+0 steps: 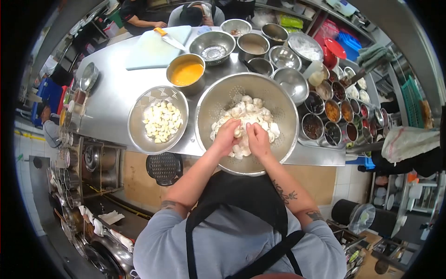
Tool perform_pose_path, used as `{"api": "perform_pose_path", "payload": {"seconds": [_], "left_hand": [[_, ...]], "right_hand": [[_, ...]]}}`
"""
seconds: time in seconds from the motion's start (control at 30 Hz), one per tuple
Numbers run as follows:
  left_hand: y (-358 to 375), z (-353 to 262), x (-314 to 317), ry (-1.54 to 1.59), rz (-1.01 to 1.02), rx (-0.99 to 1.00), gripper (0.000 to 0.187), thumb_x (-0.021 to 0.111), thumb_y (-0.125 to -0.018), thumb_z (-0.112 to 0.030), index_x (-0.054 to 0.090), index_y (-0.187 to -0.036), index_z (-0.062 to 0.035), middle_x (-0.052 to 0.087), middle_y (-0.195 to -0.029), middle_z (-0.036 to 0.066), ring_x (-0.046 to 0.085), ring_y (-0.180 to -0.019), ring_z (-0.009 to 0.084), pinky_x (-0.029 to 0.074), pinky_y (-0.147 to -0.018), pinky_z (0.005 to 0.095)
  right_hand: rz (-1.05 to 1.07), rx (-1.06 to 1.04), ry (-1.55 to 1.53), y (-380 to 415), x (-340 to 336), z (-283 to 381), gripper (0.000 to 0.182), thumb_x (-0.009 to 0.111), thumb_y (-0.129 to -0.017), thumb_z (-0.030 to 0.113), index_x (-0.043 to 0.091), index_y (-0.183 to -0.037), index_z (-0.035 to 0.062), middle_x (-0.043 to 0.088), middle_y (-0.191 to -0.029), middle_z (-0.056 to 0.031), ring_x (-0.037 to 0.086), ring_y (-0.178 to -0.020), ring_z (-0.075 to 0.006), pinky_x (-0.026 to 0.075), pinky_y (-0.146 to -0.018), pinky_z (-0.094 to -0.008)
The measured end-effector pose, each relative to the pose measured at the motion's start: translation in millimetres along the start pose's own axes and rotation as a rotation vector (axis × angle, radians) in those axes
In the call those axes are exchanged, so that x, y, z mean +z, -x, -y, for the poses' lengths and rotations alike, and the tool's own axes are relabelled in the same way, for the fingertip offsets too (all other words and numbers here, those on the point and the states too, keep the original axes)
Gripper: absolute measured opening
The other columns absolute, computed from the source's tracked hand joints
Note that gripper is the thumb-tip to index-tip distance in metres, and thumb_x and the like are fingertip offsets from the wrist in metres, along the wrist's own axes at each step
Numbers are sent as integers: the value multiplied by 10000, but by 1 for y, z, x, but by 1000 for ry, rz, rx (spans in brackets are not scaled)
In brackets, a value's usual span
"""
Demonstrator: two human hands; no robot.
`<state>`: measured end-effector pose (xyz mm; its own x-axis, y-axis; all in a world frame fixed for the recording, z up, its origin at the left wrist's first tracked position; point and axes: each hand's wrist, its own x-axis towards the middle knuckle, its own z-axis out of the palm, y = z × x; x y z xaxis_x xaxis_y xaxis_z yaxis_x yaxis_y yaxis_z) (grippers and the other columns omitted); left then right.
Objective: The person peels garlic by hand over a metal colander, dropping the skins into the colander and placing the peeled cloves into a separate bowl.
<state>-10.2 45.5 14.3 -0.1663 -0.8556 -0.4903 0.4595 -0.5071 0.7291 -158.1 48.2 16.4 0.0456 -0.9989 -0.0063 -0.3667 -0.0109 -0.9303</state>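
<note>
Unpeeled garlic [251, 109], whole bulbs and loose cloves with papery skins, fills the bottom of a large perforated steel colander [208, 100]. Above it, my left hand [227, 137] is closed with its fingertips pinching a small pale piece of garlic. My right hand [259, 141] is curled shut close beside it, thumb up; what its fingers hold is hidden. To the left, a smaller colander [135, 122] contains peeled garlic cloves [162, 121].
Behind the colanders stand a pot of orange liquid [187, 73], a steel bowl [213, 46] and a cutting board [148, 51] bearing an orange-handled knife [169, 39]. Several ingredient tins [332, 110] crowd the right. Another person [193, 15] is across the table.
</note>
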Motion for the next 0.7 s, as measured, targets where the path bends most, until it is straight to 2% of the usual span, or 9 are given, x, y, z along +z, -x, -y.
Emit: {"api": "perform_pose_path", "payload": {"seconds": [0.03, 0.13, 0.23, 0.33, 0.43, 0.53, 0.63, 0.7], "left_hand": [[2, -1, 0, -89, -20, -1, 164, 509, -994, -320, 573, -992, -169, 563, -969, -43, 481, -792, 68, 396, -634, 228], [12, -1, 8, -236, -7, 50, 230, 464, -1022, -334, 587, -1133, -173, 570, -1037, -26, 485, -811, 76, 407, -667, 237], [12, 2, 5, -232, 101, 48, 326, 409, -1053, -360, 548, -1282, -174, 573, -1093, -10, 497, -844, 77, 412, -667, 238], [13, 2, 6, -138, 234, -35, 387, 357, -1069, -394, 504, -1353, -177, 569, -1129, -6, 501, -906, 78, 424, -670, 247], [11, 11, 18, -155, 107, 150, 381, 363, -1067, -403, 508, -1318, -156, 559, -1145, 1, 507, -843, 80, 431, -667, 258], [10, 12, 18, -212, 108, 138, 320, 405, -1061, -378, 538, -1200, -123, 570, -1032, 17, 493, -693, 87, 415, -598, 246], [13, 0, 16, -131, 127, -32, 228, 499, -1032, -338, 535, -1048, -114, 539, -868, 1, 418, -552, 81, 353, -503, 218], [10, -4, 6, -37, 154, -62, 211, 541, -1009, -332, 528, -991, -122, 480, -769, -13, 409, -552, 82, 316, -470, 221]], "right_hand": [[25, 47, -1, 1, 1, 2, 419, 557, -989, 339, 538, -759, -11, 600, -639, -149, 581, -590, -212, 433, -561, -354], [92, 23, -18, 3, 9, -6, 470, 526, -993, 411, 533, -780, -7, 596, -639, -161, 589, -600, -256, 441, -577, -384], [118, 38, 41, 1, 10, -17, 516, 486, -995, 467, 539, -797, -6, 594, -640, -170, 607, -627, -298, 455, -599, -402], [102, 122, -44, -2, 11, -18, 509, 464, -1003, 463, 591, -885, -16, 605, -653, -181, 627, -643, -300, 469, -608, -389], [145, 194, -123, 2, 4, 11, 425, 458, -1039, 349, 614, -961, -39, 602, -736, -55, 557, -679, -118, 491, -552, -305], [164, 77, -102, -4, 5, -12, 407, 448, -1048, 302, 649, -991, -46, 619, -739, -40, 558, -655, -108, 473, -558, -279], [57, -89, -201, -5, 4, -20, 400, 445, -1050, 274, 663, -901, -27, 618, -729, -27, 555, -656, -87, 456, -593, -237], [9, -32, -180, -7, 0, -24, 339, 507, -1024, 236, 638, -833, -12, 600, -690, -15, 524, -648, -77, 447, -593, -257]]}}
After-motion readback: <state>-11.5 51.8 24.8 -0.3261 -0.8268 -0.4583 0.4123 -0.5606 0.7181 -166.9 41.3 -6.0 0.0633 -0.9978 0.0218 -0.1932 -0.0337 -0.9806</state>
